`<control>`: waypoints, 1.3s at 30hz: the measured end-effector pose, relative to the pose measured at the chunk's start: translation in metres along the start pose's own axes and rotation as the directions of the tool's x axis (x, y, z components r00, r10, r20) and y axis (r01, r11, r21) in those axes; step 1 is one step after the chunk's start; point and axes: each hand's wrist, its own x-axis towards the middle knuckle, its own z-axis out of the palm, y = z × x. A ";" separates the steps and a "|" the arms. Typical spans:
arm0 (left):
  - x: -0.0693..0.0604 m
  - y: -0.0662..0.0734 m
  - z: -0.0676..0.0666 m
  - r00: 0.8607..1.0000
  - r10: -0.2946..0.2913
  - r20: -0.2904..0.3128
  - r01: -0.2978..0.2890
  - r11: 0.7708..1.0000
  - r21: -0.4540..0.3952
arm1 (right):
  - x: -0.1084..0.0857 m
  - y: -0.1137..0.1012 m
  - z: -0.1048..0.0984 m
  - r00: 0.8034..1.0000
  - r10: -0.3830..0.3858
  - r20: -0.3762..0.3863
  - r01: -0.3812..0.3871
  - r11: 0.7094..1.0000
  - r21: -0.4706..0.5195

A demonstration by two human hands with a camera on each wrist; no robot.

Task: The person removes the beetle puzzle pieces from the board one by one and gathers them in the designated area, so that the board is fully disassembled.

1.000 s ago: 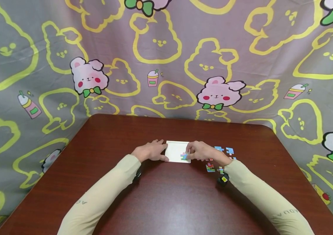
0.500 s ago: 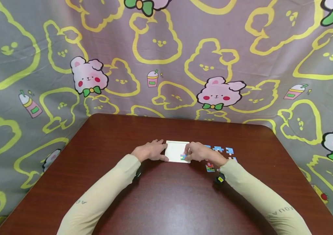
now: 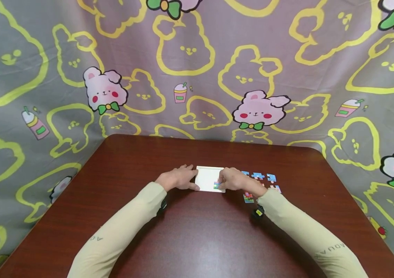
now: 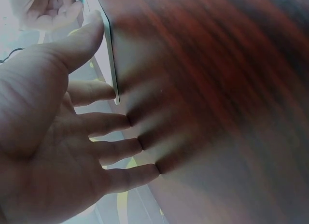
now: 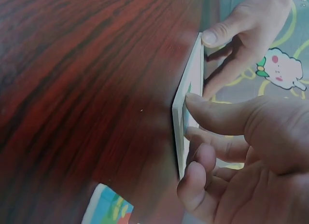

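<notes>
A white puzzle tray (image 3: pixel 205 178) lies flat on the table in the head view. My left hand (image 3: pixel 177 178) rests at its left side, with thumb and forefinger touching the edge. The left wrist view shows that hand's other fingers (image 4: pixel 123 179) spread straight, tips on the tabletop. Over the tray's near right corner, my right hand (image 3: pixel 236 179) pinches a blue and green jigsaw piece (image 3: pixel 216 185) between thumb and forefinger. The piece sits inside the raised rim (image 5: pixel 179 110), mostly covered by the fingers in the right wrist view.
Several loose jigsaw pieces (image 3: pixel 258 176) lie right of the tray, some hidden beneath my right forearm. One, a red and green piece (image 3: pixel 248 198), lies nearest the front. A patterned curtain (image 3: pixel 190 77) hangs behind the brown table (image 3: pixel 197 239).
My right hand has shifted slightly left, and the jigsaw piece now sits squarer in the tray's near right corner. The left hand has stayed still.
</notes>
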 end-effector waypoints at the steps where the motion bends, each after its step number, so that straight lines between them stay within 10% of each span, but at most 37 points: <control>1: 0.000 0.000 0.000 1.000 -0.001 0.001 0.001 1.000 0.002 | 0.000 -0.001 0.000 1.000 0.007 0.004 -0.007 1.000 -0.002; 39: -0.002 0.000 -0.001 1.000 -0.007 0.017 0.008 1.000 -0.009 | -0.048 0.039 -0.037 0.995 -0.011 0.104 -0.020 0.956 0.294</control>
